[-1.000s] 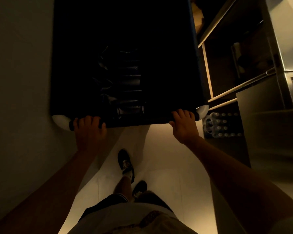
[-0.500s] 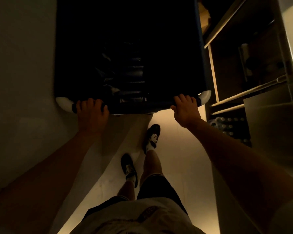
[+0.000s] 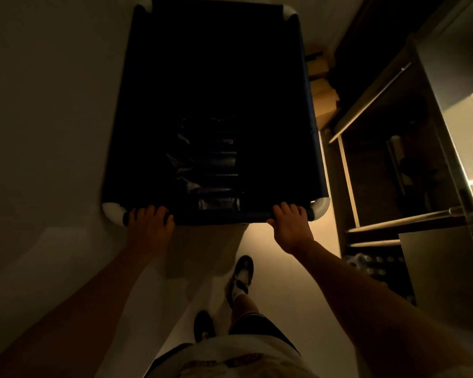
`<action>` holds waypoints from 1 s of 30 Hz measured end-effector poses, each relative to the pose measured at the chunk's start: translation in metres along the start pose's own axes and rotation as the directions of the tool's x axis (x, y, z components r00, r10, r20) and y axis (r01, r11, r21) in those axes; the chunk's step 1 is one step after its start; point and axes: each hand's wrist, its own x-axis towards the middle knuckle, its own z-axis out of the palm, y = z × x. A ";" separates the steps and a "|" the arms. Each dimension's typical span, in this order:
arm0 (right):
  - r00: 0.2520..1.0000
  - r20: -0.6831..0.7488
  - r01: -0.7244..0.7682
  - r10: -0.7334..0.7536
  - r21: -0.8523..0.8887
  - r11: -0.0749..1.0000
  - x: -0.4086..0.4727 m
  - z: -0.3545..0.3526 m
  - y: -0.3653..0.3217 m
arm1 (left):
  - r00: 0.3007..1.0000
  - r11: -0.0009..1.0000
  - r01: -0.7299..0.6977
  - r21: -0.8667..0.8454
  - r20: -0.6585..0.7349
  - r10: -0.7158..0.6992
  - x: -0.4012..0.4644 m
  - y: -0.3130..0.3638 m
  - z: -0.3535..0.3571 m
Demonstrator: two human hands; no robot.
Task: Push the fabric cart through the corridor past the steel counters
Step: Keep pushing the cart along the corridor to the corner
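Note:
A dark blue fabric cart (image 3: 148, 110) with white rounded corner pieces fills the upper middle of the head view. My left hand (image 3: 148, 227) grips the near rim close to its left corner. My right hand (image 3: 291, 227) grips the same rim close to its right corner. Dark shiny plastic bags (image 3: 208, 165) lie deep inside the cart. A steel counter (image 3: 448, 268) with open lower shelves runs along the right, close to the cart's side.
A plain wall (image 3: 44, 118) closes in on the left of the cart. Cardboard boxes (image 3: 324, 91) sit on the floor ahead on the right. A pack of bottles (image 3: 377, 266) lies under the counter. My feet (image 3: 241, 279) step on the pale floor behind the cart.
The cart has rolled forward along the corridor and its far corners have come into view. The counter shelves slid back past me. My feet changed step; both hands kept their grip.

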 end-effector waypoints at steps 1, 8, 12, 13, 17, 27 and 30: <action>1.000 -0.005 -0.001 0.001 0.003 1.000 0.008 -0.003 0.001 | 1.000 1.000 0.011 0.007 0.008 -0.011 0.011 0.002 -0.002; 1.000 -0.007 0.010 -0.010 0.019 1.000 0.063 -0.014 0.011 | 0.999 0.998 0.030 0.061 0.012 -0.031 0.071 0.005 -0.002; 1.000 -0.015 0.024 -0.023 0.017 1.000 0.100 -0.021 0.021 | 0.999 0.997 0.047 0.055 0.009 -0.047 0.111 0.012 -0.010; 1.000 -0.017 0.026 -0.026 0.015 1.000 0.109 -0.023 0.022 | 0.999 0.997 0.047 0.057 0.011 -0.048 0.119 0.013 -0.012; 0.999 -0.029 0.039 -0.039 0.008 0.999 0.147 -0.032 0.028 | 0.998 0.995 0.053 0.079 0.022 -0.055 0.156 0.017 -0.022; 0.998 -0.054 0.040 -0.041 -0.032 0.999 0.231 -0.055 0.039 | 0.998 0.993 0.058 0.103 0.015 -0.060 0.241 0.022 -0.036; 0.998 -0.045 0.036 -0.037 -0.029 0.999 0.253 -0.065 0.038 | 0.998 0.993 0.058 0.105 -0.014 -0.057 0.263 0.022 -0.038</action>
